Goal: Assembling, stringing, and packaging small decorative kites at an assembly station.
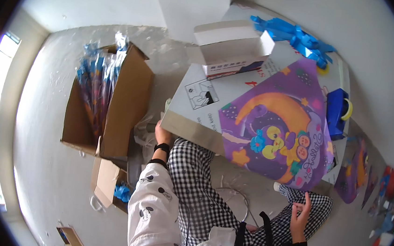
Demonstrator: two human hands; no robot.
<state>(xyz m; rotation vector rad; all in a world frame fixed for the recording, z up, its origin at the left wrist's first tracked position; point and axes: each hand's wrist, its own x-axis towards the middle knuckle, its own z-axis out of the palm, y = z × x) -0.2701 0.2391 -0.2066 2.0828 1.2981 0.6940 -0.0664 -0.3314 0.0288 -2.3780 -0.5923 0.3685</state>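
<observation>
A purple kite sheet (pixel 271 129) printed with a yellow cartoon duck and an orange moon lies over the white carton surface (pixel 180 96), its lower part draping past the front edge. My right hand (pixel 300 216) is just below the sheet's bottom edge, with the index finger stretched out and the others loosely bent. Nothing shows in it. By the carton's near left corner is my left hand (pixel 162 135), beside a clear plastic bag (pixel 143 134). Its fingers are mostly hidden, so a grip cannot be made out.
An open white box (pixel 236 51), blue ribbon-like strips (pixel 293 35) and a blue tape dispenser (pixel 336 114) are on the carton surface. To the left stands a brown cardboard box (pixel 131 98) full of wrapped kites (pixel 98 88). A smaller box (pixel 105 180) sits below it.
</observation>
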